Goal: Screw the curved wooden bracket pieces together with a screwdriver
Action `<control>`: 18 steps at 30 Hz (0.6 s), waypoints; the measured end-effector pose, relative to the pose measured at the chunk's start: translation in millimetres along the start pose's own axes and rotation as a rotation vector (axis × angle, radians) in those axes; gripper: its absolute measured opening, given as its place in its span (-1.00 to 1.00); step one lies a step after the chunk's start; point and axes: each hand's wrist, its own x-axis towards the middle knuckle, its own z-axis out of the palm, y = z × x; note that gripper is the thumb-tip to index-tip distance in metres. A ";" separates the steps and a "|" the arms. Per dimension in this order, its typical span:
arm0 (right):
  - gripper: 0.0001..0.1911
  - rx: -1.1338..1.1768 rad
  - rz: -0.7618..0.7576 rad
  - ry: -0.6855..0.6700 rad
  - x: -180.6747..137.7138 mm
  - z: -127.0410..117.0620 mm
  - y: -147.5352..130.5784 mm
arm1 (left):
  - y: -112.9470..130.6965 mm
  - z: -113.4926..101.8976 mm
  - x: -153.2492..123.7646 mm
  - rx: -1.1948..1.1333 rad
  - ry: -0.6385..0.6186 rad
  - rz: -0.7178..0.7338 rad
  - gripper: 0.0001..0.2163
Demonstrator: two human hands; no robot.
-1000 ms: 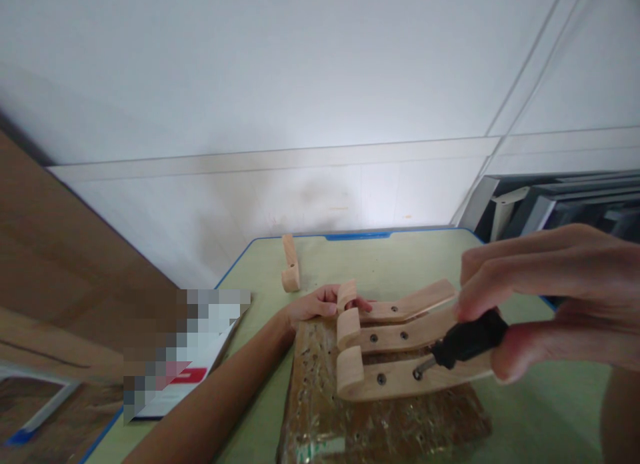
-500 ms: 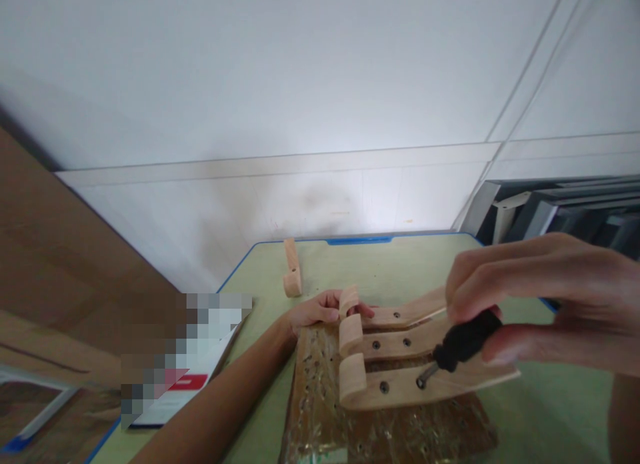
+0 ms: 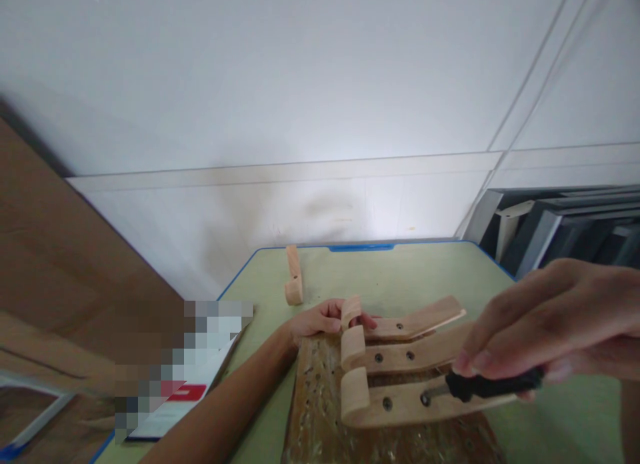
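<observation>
My right hand [image 3: 555, 324] is closed round the black handle of a screwdriver [image 3: 493, 384]. The screwdriver's shaft meets a dark screw [image 3: 425, 399] in the nearest wooden hook [image 3: 353, 401], and the tool leans low toward the right. Two more pale wooden hooks, a middle one [image 3: 390, 359] and a far one [image 3: 430, 317], lie alongside with their curled ends to the left. Dark screws show in them too. My left hand [image 3: 320, 319] grips the curled end of the far hook, its fingertips partly hidden behind the curl. Beneath the hooks is a brown board [image 3: 320, 411] full of holes, wrapped in clear film.
A separate small wooden hook [image 3: 294, 277] lies toward the back of the green table [image 3: 350, 277]. At the left edge is a white sheet [image 3: 165, 414] with a red mark, partly pixelated. Dark flat panels [image 3: 560, 224] lean at the right, and a white wall [image 3: 320, 117] stands behind.
My right hand has turned over the screwdriver and moved lower, and the handle now lies flatter. The far hook's right end has come into sight. My left hand keeps its hold.
</observation>
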 end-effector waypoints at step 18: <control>-0.57 -0.066 -0.039 0.072 7.5 3.6 1.7 | 1.4 1.1 2.6 0.006 -0.014 0.004 -0.60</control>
